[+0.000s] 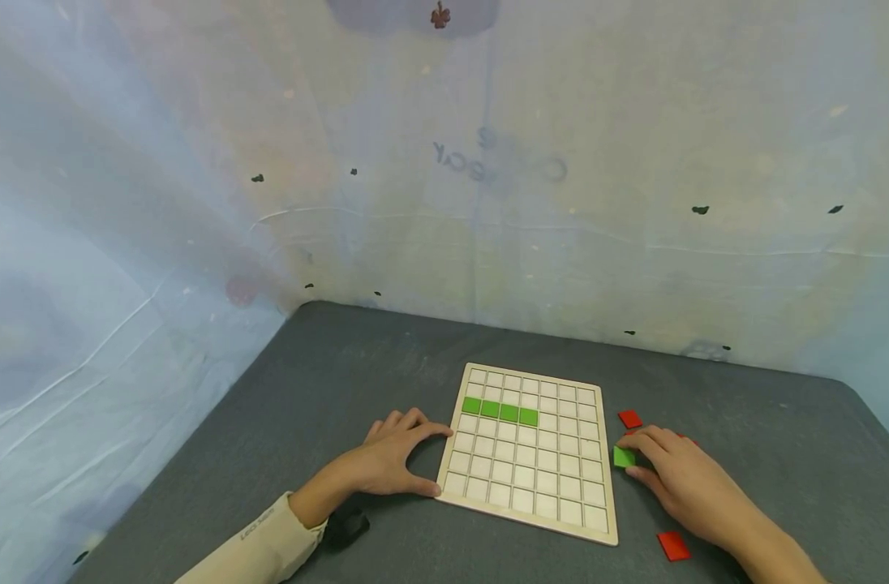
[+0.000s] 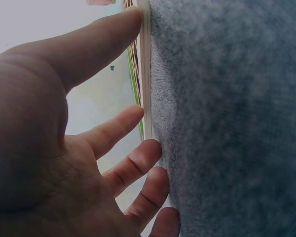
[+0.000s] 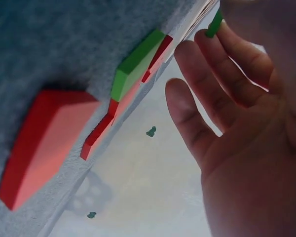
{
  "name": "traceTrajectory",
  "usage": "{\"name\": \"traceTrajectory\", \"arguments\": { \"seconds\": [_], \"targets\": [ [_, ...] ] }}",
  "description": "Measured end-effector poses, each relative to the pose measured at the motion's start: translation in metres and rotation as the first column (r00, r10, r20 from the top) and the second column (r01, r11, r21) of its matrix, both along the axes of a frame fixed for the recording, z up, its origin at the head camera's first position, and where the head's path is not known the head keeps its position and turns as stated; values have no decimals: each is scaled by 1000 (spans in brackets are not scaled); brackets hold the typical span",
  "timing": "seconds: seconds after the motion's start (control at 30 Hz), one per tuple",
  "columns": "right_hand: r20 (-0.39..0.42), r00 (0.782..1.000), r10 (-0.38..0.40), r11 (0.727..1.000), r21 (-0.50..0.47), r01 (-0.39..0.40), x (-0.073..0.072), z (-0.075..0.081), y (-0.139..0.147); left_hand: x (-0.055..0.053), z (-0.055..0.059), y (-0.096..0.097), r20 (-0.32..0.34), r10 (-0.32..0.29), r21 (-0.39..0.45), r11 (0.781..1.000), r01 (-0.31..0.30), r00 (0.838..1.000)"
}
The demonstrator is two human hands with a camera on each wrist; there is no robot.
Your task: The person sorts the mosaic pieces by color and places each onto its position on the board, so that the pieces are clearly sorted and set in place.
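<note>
A pale wooden grid board [image 1: 525, 477] lies on the dark table, with a row of several green square tiles [image 1: 500, 410] set in its third row from the far edge, starting at the left. My left hand [image 1: 388, 461] is at the board's left side, thumb and index finger spread wide, their tips touching the edge. In the left wrist view the other fingers [image 2: 140, 160] extend toward the table beside that edge. Just right of the board, my right hand [image 1: 685, 483] pinches a green tile [image 1: 623, 457] between thumb and fingers; its thin edge [image 3: 214, 23] shows in the right wrist view.
One red tile [image 1: 630, 418] lies beyond my right hand and another red tile [image 1: 674, 546] nearer me. Another green tile [image 3: 135, 64] and more red tiles [image 3: 96, 136] lie by the hand, mostly hidden in the head view. A pale curtain [image 1: 561, 268] hangs behind the table.
</note>
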State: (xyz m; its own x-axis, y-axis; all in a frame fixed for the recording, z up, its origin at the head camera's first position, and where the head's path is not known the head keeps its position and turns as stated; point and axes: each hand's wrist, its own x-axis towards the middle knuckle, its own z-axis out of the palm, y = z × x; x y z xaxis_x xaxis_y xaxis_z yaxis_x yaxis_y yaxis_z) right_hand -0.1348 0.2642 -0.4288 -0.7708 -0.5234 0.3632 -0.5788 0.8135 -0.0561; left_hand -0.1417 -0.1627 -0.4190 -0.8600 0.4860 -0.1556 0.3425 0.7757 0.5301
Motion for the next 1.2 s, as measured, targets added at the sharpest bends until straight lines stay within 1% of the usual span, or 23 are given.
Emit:
{"name": "traceTrajectory", "arguments": {
  "seconds": [0.1,0.33,0.53,0.77,1.07,1.2],
  "targets": [
    [14,1000,-6,1000,13,6,-1,0,-2,0,0,0,-4,1,-4,1000,-1,1000],
    [88,996,-16,1000,22,14,-4,1,-9,0,0,0,-5,1,-8,1000,-1,1000],
    [100,995,-6,1000,8,5,-6,1,-12,1,1,0,-3,0,-7,1000,0,1000],
    [87,996,5,1000,-16,-4,-10,0,-12,0,0,0,1,4,-11,1000,-4,1000],
    [148,989,-21,1000,-16,23,-12,1,-14,-1,-2,-1,-5,2,-12,1000,-2,1000],
    [156,988,-21,999,-22,25,-14,2,-15,-1,-2,-1,-5,2,-11,1000,-2,1000]
  ]
}}
